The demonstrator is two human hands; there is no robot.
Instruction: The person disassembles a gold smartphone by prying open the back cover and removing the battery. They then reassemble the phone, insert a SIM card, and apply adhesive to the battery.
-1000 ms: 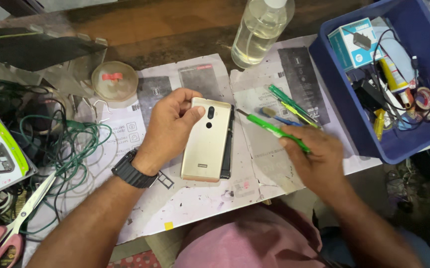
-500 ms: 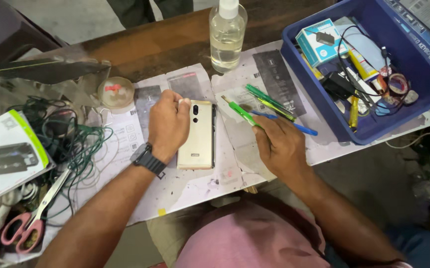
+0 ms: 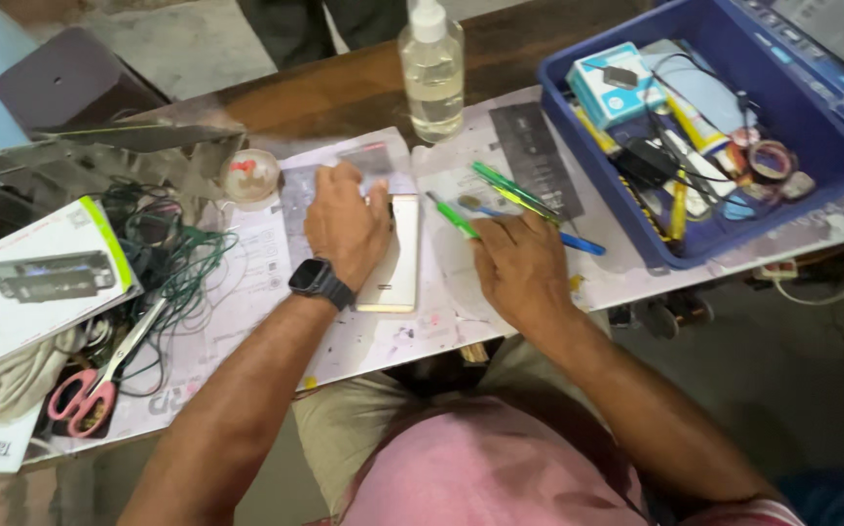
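Head view. Partly hidden: gold phone (image 3: 397,268), left half covered by the left hand (image 3: 346,226); right hand (image 3: 519,265) fingertips obscure what they touch, grip cannot be told. Left fingers spread flat, pressing the phone. Surroundings: clear spray bottle (image 3: 431,70) behind; blue bin (image 3: 831,146) of cables and tools at right; green pens (image 3: 514,192) just beside the right hand; tangled wires (image 3: 173,258), pink-handled scissors (image 3: 86,390), white box (image 3: 37,282) at left. Phone: slim, back up, lying on newspaper (image 3: 246,282) at table centre.
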